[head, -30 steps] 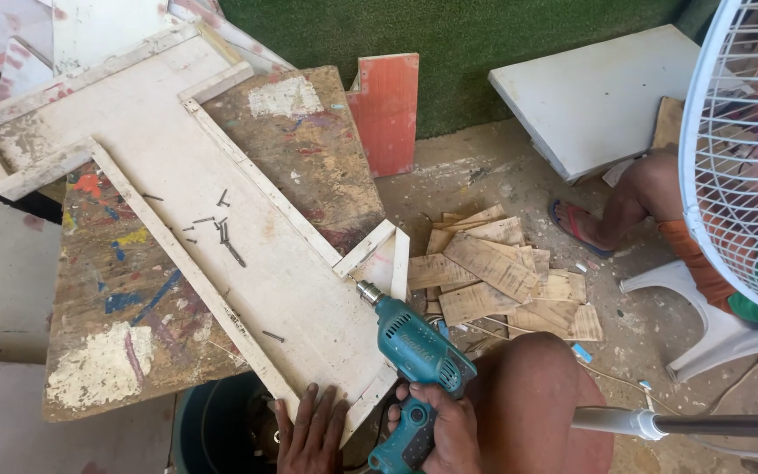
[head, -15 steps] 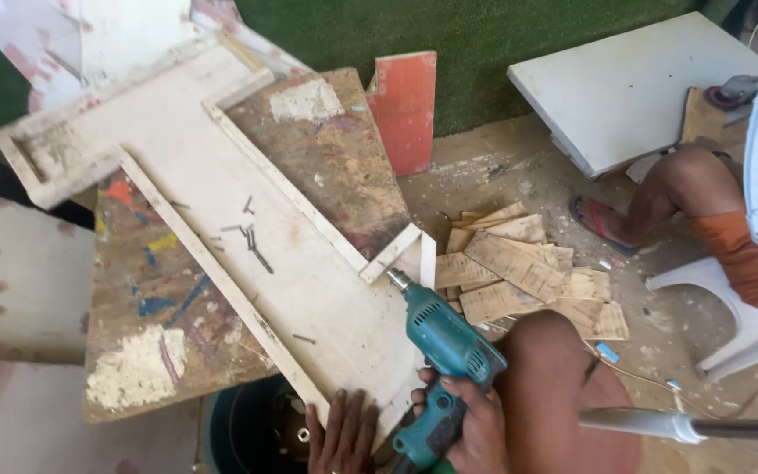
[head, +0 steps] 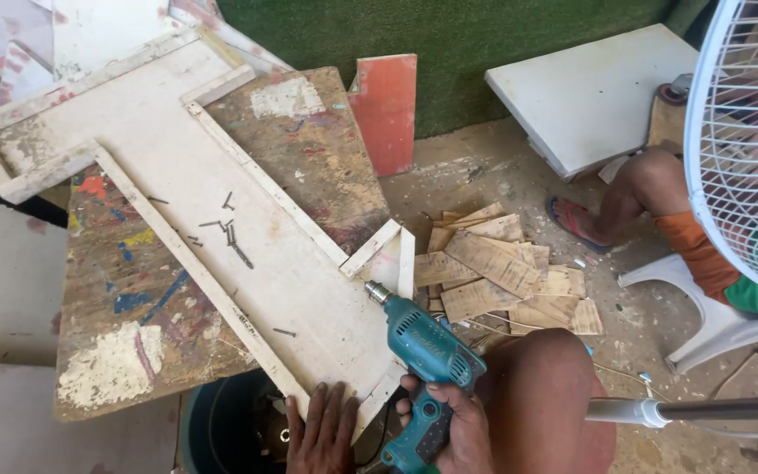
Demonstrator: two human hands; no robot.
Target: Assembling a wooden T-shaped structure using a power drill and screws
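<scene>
A long white wooden frame [head: 177,167] with raised edge strips lies diagonally across a paint-stained board [head: 133,325]. My left hand [head: 322,432] presses flat on the frame's near end. A teal power drill [head: 427,351] is gripped in my right hand [head: 449,420], its chuck pointing at the frame's near right edge strip [head: 370,249]. Several loose dark screws [head: 225,230] lie on the frame's middle.
Thin wood offcuts [head: 502,268] are piled on the dusty floor to the right. Another person's leg [head: 638,189] and a white plastic chair [head: 704,307] are beyond. A white fan [head: 747,132] stands at right, a red board [head: 388,110] leans on the green wall, and a dark bucket [head: 221,430] sits below.
The view has shifted, so the frame and the pile sit differently in the picture. Both hands and the drill keep the same position at the frame's near end.
</scene>
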